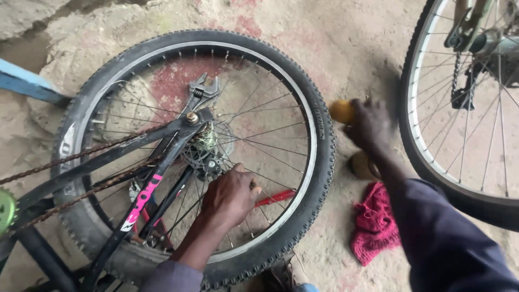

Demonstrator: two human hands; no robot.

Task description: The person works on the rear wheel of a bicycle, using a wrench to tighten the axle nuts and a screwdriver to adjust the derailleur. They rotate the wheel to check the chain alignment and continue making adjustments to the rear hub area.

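While left fingers [238, 186] pinch thin spokes [259, 135], right fingers [359, 116] cup a round orange object [340, 111].

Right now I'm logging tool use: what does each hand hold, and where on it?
The left hand grips a red-handled tool at one end, among the wheel's spokes. The right hand closes over a yellow-orange round object, covering its right side.
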